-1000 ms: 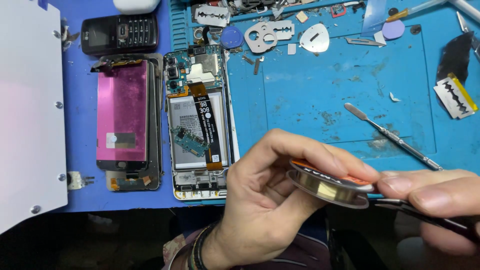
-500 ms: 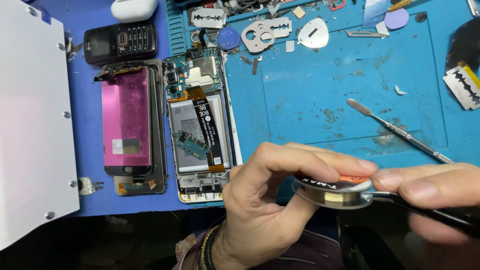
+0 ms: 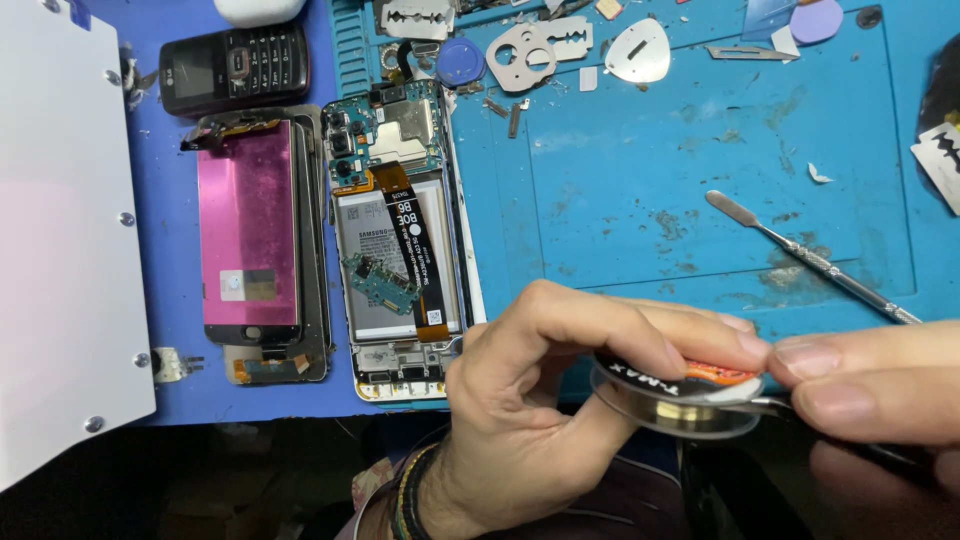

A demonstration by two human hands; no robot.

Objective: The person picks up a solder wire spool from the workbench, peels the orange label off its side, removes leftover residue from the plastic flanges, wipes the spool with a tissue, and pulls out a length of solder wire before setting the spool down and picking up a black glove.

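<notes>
My left hand [image 3: 540, 400] grips a small flat spool of thin wire [image 3: 680, 395], fingers over its black and orange top. My right hand [image 3: 880, 385] comes in from the right edge, thumb and finger pinched at the spool's rim; a thin dark tool runs beneath it, though I cannot tell how it is held. Both hands hover over the near edge of the blue work mat [image 3: 700, 190]. To the left lies an opened phone [image 3: 400, 240], showing its battery, circuit board and black flex strip. Beside that lies a detached screen with a pink back [image 3: 250, 230].
A metal spudger [image 3: 810, 258] lies on the mat at right. Razor blades [image 3: 945, 160], metal shields [image 3: 530, 50], a round blue pick [image 3: 462, 60] and small scraps lie along the back. A black keypad phone [image 3: 235, 65] sits top left, a white panel [image 3: 60, 240] at far left.
The view has shifted slightly, so the bench items sit lower in the frame. Both hands stay on the spool, the right fingers now a little closer to its rim.
</notes>
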